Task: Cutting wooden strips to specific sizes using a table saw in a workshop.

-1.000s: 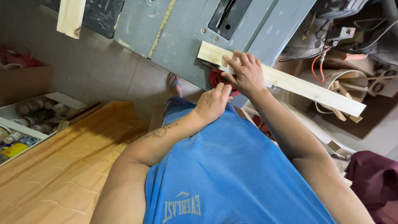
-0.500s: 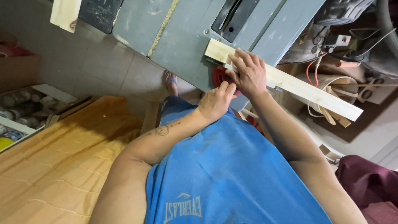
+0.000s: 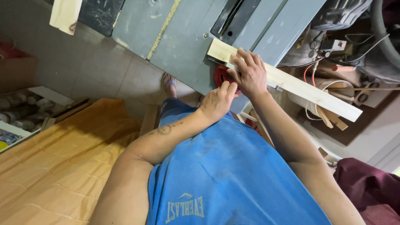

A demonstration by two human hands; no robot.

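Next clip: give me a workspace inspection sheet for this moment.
Surface: grey saw table, bare metal with a dark slot.
Job's things: pale wooden strip lying across the table edge.
Clutter: wood offcuts beside the machine; second wood piece at top left.
Hands: right hand pressed on the strip; left hand at a red knob.
Cables: orange and white leads by the motor.
Surroundings: tiled floor, orange cloth.

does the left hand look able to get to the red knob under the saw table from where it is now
Probably yes. The left hand already sits against the red knob at the grey saw table's edge, with nothing between them. The right hand rests on the wooden strip just above, clear of it.
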